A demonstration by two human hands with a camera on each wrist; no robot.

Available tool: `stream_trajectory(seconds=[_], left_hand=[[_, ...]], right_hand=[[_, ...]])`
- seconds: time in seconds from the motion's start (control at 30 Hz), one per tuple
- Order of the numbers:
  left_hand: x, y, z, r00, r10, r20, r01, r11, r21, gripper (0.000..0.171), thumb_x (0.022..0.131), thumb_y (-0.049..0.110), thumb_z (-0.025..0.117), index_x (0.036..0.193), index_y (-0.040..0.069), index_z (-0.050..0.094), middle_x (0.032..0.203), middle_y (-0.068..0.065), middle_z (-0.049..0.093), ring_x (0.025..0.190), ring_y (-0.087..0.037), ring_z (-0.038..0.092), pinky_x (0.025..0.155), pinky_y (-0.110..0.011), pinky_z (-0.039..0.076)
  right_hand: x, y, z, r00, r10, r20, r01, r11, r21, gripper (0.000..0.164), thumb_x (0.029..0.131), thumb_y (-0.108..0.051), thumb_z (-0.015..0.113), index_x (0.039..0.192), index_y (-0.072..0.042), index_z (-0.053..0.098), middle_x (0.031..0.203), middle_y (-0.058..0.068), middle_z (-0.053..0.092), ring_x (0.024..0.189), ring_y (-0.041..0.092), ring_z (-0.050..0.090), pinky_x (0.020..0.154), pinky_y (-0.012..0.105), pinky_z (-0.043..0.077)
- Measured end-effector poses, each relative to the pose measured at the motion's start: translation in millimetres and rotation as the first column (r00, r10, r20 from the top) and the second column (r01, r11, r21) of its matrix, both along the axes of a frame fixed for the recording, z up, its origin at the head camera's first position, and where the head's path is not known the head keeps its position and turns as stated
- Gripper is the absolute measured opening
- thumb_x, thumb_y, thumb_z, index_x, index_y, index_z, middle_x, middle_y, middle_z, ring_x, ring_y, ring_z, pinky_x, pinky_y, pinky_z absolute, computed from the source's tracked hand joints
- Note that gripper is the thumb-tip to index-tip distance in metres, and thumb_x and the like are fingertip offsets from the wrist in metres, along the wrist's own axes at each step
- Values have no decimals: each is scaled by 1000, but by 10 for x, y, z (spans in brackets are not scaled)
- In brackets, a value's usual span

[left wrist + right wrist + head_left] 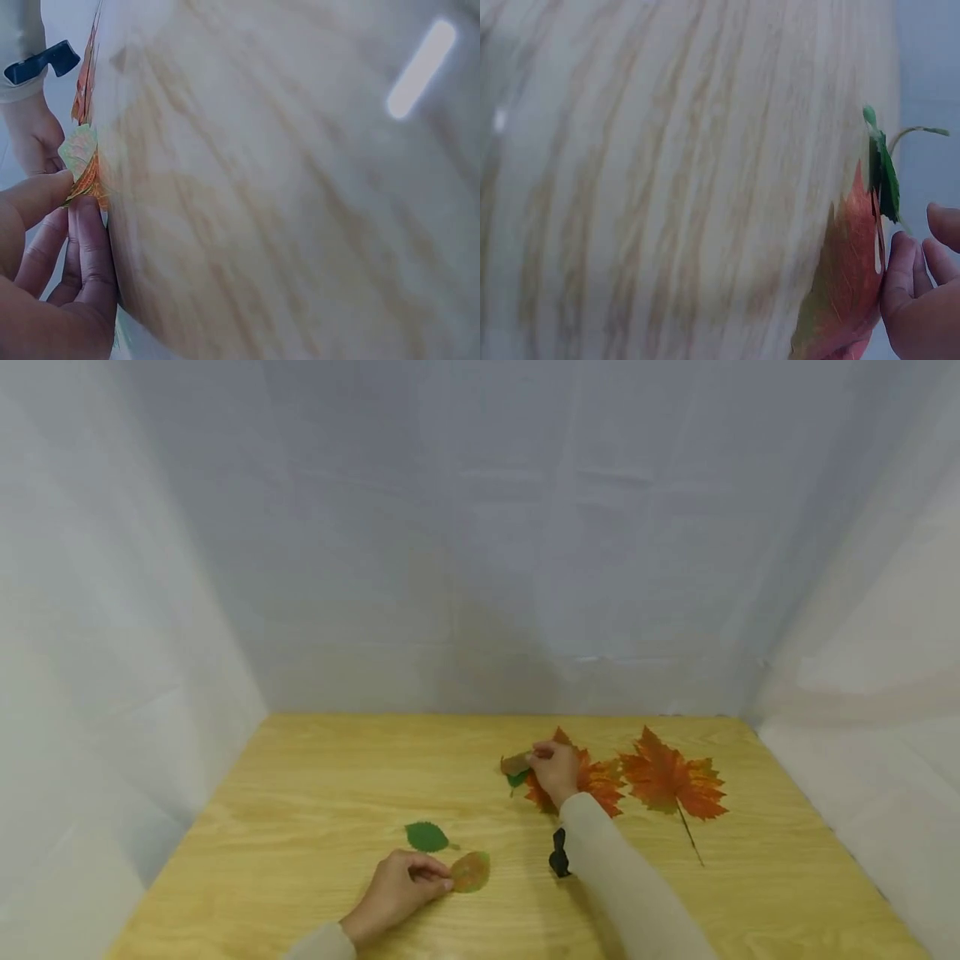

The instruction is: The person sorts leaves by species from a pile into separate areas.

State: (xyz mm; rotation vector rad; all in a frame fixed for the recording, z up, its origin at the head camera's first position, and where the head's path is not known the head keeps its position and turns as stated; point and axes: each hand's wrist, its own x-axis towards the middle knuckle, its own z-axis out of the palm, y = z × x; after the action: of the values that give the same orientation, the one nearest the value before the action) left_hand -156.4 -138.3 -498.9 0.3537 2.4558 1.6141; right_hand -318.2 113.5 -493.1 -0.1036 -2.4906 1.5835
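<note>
My left hand pinches an orange-and-green oval leaf between thumb and fingers, near the front of the wooden table. In the left wrist view that leaf shows at the fingertips. Just behind the left hand lies a green leaf. My right hand is farther back, over a red-orange maple leaf that it partly covers. Its fingertips are at a brownish leaf, which overlaps another green leaf. In the right wrist view the thumb stands apart from the fingers, beside the green leaf.
A second red-orange maple leaf with a long dark stem lies on the right. The wooden table has white sheeting behind it and on both sides. A black strap sticks out from the right sleeve.
</note>
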Motion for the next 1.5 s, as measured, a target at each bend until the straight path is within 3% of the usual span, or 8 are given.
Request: stream_trajectory(seconds=[0.37, 0.57, 0.87, 1.13, 1.3, 1.5], left_hand=[[0, -13, 19, 1000, 5, 30, -6, 1000, 16, 21, 82, 18, 76, 94, 1, 73, 85, -2, 69, 73, -12, 62, 64, -20, 53], [-1, -7, 36, 999, 2, 41, -3, 1000, 23, 21, 82, 16, 76, 94, 0, 72, 85, -3, 69, 74, -13, 61, 64, -20, 53], [8, 3, 30, 1000, -2, 2, 2, 1000, 3, 19, 82, 17, 76, 92, 0, 73, 84, -3, 69, 71, -10, 61, 61, -19, 52], [12, 19, 30, 1000, 4, 14, -4, 1000, 3, 18, 83, 16, 76, 92, 1, 73, 84, -3, 69, 72, -12, 62, 62, -20, 52], [6, 35, 22, 999, 12, 35, -13, 1000, 12, 18, 83, 16, 76, 93, 1, 73, 84, -2, 69, 73, -14, 62, 62, -20, 52], [18, 26, 6, 999, 18, 26, -18, 1000, 5, 19, 83, 17, 75, 93, 1, 73, 85, -2, 70, 74, -13, 61, 63, -20, 52]], right_hand=[[26, -90, 59, 998, -51, 24, 49, 997, 62, 26, 88, -4, 68, 112, 6, 67, 102, 20, 67, 93, 34, 64, 78, 44, 55], [9, -97, 36, 997, -72, 40, 70, 995, 66, 19, 88, -4, 68, 105, 4, 70, 101, 20, 68, 92, 33, 65, 75, 42, 56], [-2, -42, 39, 996, -73, 57, 70, 996, 52, 14, 90, 1, 62, 100, 2, 72, 99, 19, 69, 91, 33, 65, 75, 43, 56], [-25, 39, 86, 996, -25, 88, 26, 1000, -3, 13, 89, -5, 67, 99, 0, 73, 102, 18, 69, 92, 31, 65, 75, 40, 55], [-36, 186, 239, 995, 44, 88, -38, 997, -70, 16, 89, -6, 67, 103, 2, 71, 103, 18, 66, 91, 30, 66, 76, 37, 56], [79, 532, 430, 991, 97, 88, -86, 990, -113, 23, 92, -7, 64, 111, 5, 67, 111, 19, 63, 94, 27, 63, 85, 42, 54]])
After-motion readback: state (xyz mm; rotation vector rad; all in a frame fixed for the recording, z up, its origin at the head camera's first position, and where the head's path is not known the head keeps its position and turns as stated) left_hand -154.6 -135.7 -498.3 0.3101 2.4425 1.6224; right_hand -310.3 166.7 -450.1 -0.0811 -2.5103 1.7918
